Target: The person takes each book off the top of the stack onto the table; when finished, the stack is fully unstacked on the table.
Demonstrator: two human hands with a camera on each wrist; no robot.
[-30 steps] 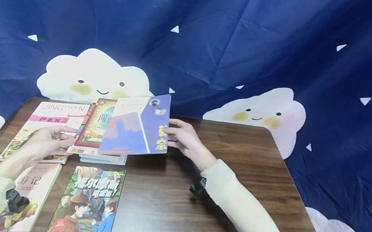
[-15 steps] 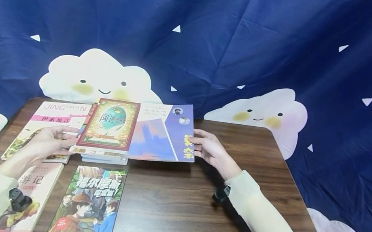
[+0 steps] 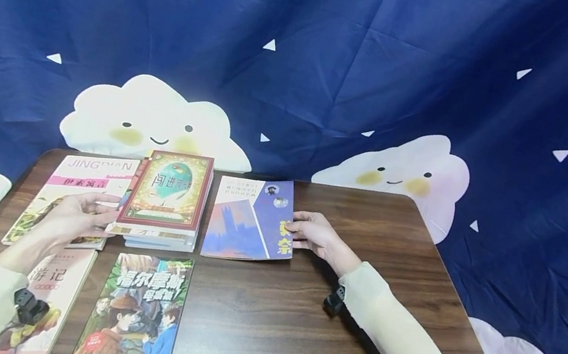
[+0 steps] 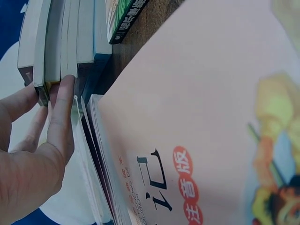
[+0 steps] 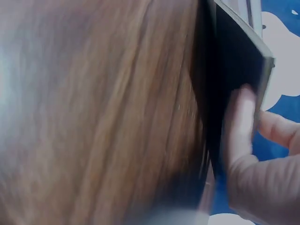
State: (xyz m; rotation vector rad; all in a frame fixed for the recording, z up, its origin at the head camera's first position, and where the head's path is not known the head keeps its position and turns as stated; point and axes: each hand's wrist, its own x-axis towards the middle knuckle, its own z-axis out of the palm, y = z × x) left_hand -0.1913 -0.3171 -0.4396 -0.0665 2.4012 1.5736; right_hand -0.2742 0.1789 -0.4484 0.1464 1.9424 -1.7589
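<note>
My right hand (image 3: pixel 321 239) pinches the right edge of a thin purple-and-blue book (image 3: pixel 237 229), thumb below and fingers above. In the right wrist view, that book's dark underside (image 5: pixel 236 51) is tilted just over the wood. To its left stands a stack of books, topped by a red-framed book with a green oval (image 3: pixel 166 190). My left hand (image 3: pixel 68 219) pinches the corner of books in the stack. Up close in the left wrist view, the thumb and fingers (image 4: pixel 61 117) lie on either side of the stack's page edges (image 4: pixel 54 42).
A book with a pink band (image 3: pixel 60 180) lies behind my left hand. Nearer are a pale pink book (image 3: pixel 56 289), partly under the left forearm, and a detective comic-style book (image 3: pixel 133 315). They rest on a brown wooden table (image 3: pixel 281 327) before a blue cloud-patterned curtain (image 3: pixel 302 67).
My right hand has carried the purple-and-blue book rightward off the stack, then lowered it toward the table beside the stack. The red-framed book is now uncovered. The left hand has hardly moved.
</note>
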